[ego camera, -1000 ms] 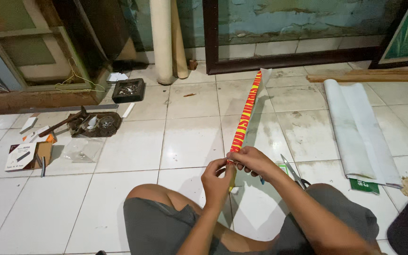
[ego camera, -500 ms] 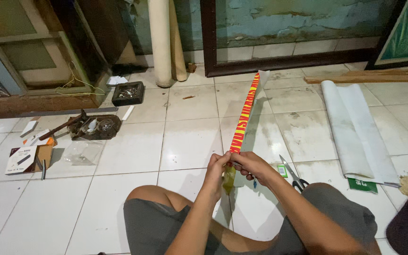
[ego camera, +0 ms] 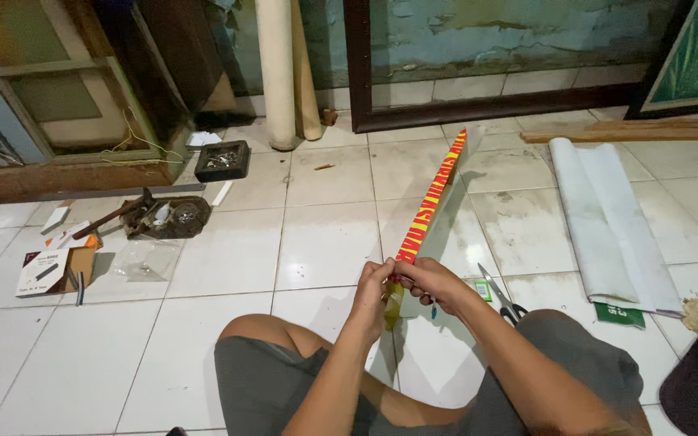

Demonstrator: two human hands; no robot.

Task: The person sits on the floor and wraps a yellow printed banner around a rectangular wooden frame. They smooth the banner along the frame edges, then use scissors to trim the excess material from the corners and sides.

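Near end of red-yellow strip (ego camera: 431, 202) hidden inside left hand (ego camera: 372, 292) and right hand (ego camera: 434, 282); fingertips unseen.

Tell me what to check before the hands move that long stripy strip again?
1. Both hands on the strip: ok, left hand and right hand pinch its near end.
2. Strip lying straight: ok, it runs away over the tiles.
3. Scissors kept apart from the fingers: ok, they lie on the floor beside the right hand.
4. White roll off the strip: ok, it lies to the right.
5. Grip firm: cannot tell.
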